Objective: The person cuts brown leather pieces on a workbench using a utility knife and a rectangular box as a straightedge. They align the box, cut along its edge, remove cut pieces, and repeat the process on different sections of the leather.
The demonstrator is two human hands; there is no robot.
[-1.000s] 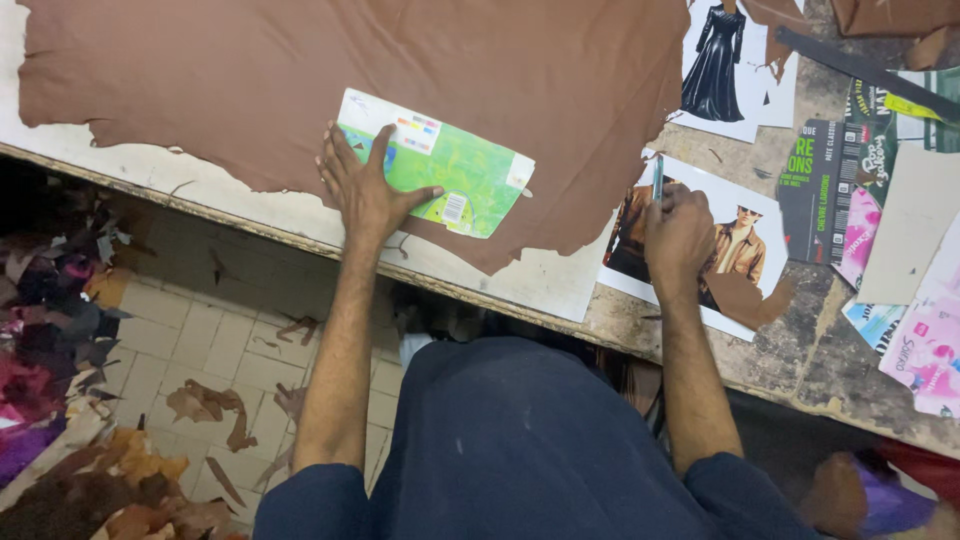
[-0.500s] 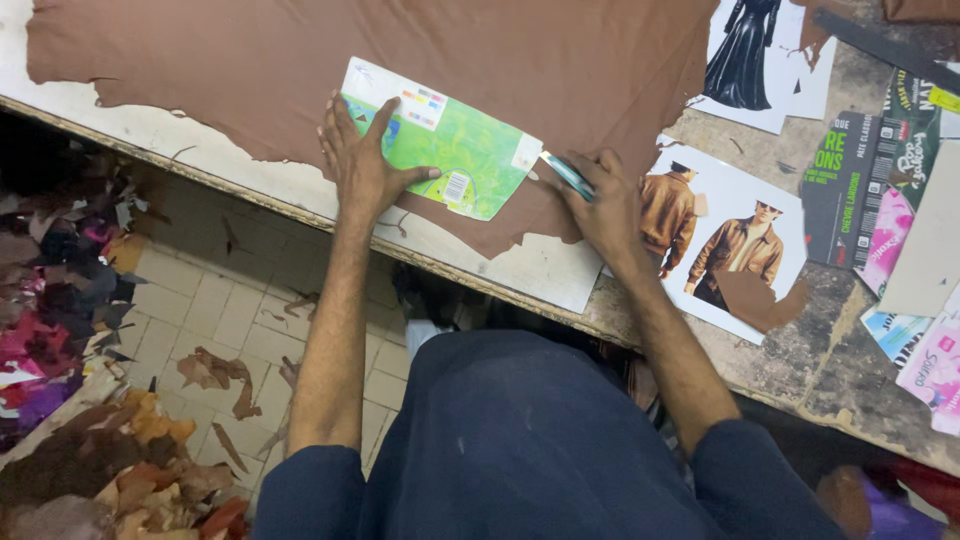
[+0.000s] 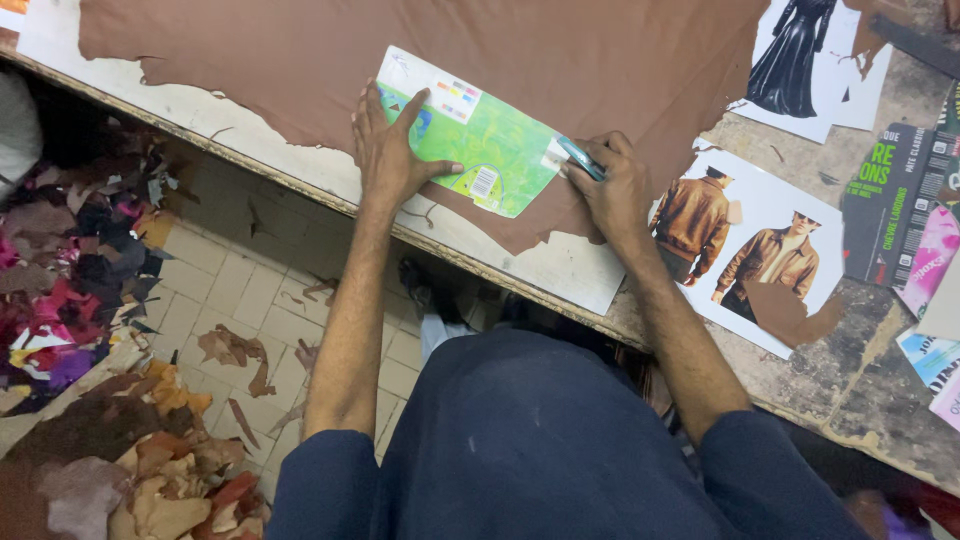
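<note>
While the left hand (image 3: pixel 393 150) lies flat, fingers spread, on the green card (image 3: pixel 470 135) at upper centre, the right hand (image 3: pixel 612 188) grips a teal pen (image 3: pixel 580 157) at its right edge. Underneath, the brown leather (image 3: pixel 300 60) looks soft and limp; the card looks light, stiff, best pinned flat.

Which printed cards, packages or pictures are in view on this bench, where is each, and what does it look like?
Green printed card: flattened on the brown leather, under the left hand, white corner patches.
Photo sheet: beside the right hand, white, two brown jackets.
Second photo sheet: top right, white, a long black coat.
Dark printed package: far right, green lettering.
Pink printed sheets: right edge.
</note>
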